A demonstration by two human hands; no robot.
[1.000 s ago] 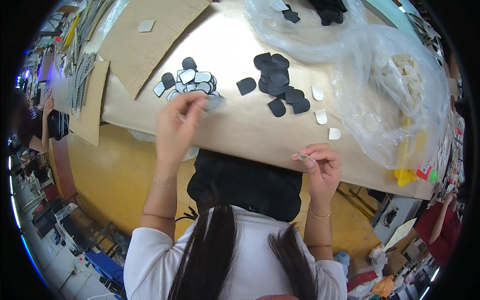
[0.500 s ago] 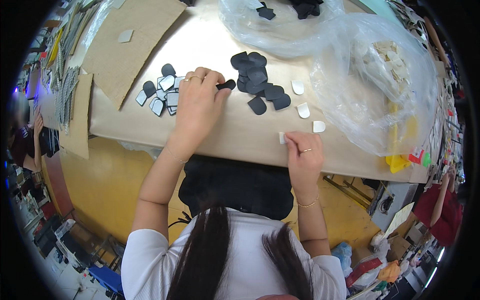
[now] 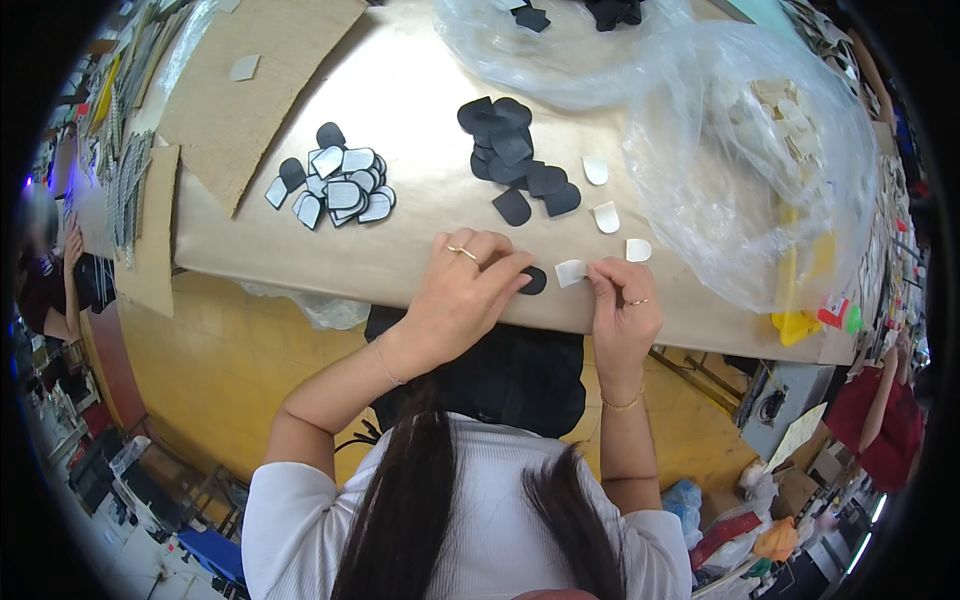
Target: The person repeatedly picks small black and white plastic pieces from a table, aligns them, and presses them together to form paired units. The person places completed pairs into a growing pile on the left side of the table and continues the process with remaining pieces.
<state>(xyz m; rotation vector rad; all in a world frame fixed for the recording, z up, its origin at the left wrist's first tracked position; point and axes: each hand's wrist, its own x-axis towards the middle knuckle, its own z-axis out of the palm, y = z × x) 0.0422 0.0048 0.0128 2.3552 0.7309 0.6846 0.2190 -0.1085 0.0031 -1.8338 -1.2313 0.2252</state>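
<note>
My left hand [image 3: 470,283] pinches a small black round-ended piece [image 3: 535,281] near the table's front edge. Just to its right, my right hand [image 3: 625,297] grips a small white piece [image 3: 571,273] between thumb and finger. The two pieces are close together but apart. Beyond my hands lies a loose pile of black round-ended pieces [image 3: 513,150]. Three loose white pieces, one of them a white tab [image 3: 606,217], lie in a slanting row to the right. On the left is a heap of black pieces with white faces [image 3: 345,190].
A clear plastic bag [image 3: 690,190] holding pale pieces spreads over the table's right side. Brown cardboard [image 3: 250,110] covers the far left, beside bundled grey strips [image 3: 128,205]. A yellow object [image 3: 795,326] sits at the right edge. Other people work at both sides.
My left hand has come from the left heap toward the right hand, bringing the black piece along. My right hand has shifted slightly right, still with a white piece.
</note>
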